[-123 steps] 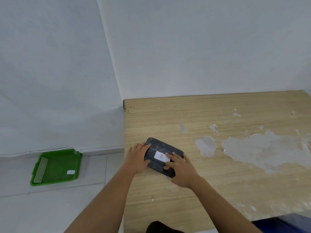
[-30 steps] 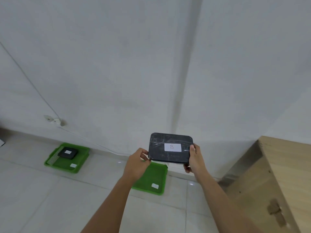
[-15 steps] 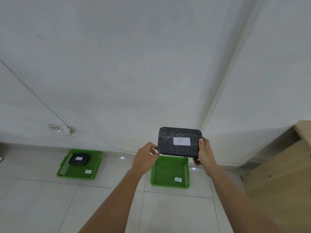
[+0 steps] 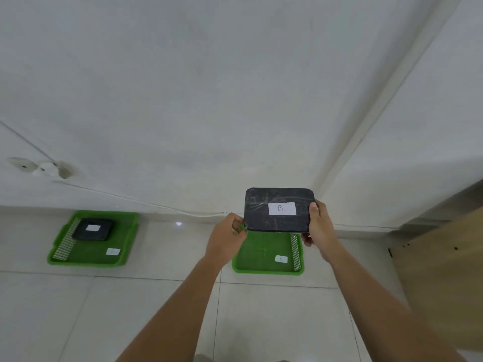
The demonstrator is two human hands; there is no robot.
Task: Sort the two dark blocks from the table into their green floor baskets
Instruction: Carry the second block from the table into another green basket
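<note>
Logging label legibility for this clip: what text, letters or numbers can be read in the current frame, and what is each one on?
"B": handwritten on the white label of the dark block held between the left hand and right hand.
White label on the other dark block in the left green basket: too small to read.
White tag inside the left green basket: blurred, unreadable.
White tag inside the right green basket: a faint mark, not legible.
</note>
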